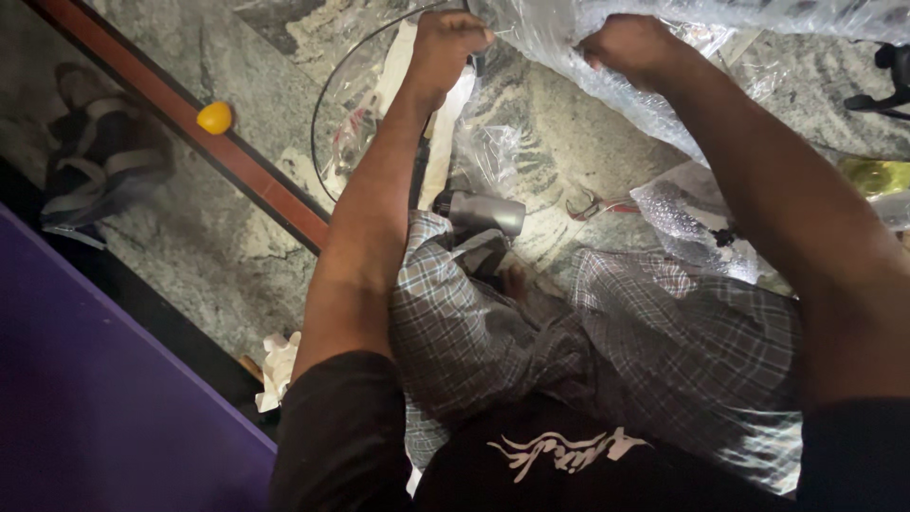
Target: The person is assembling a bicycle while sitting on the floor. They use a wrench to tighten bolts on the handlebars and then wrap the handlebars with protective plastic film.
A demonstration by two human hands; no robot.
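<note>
clear crinkled bubble wrap [607, 71] sheet, spread over the stone floor at top

left hand [445, 43] and right hand [630, 47] both grip clear plastic wrap [607, 90] above stone floor [237, 237].

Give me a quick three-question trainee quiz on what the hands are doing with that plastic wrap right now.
1. True or false: both the left hand and the right hand grip the clear bubble wrap.
2. What small round thing lies on the red-brown floor strip? A) a yellow ball B) a green cup C) a white plate
3. Fill in: the grey cylinder-shaped part lies on the floor just beyond the person's ____ cloth.

Key
1. True; both hands are closed on its edge.
2. A, the yellow ball.
3. Checked; the checked cloth covers the folded legs.
</note>
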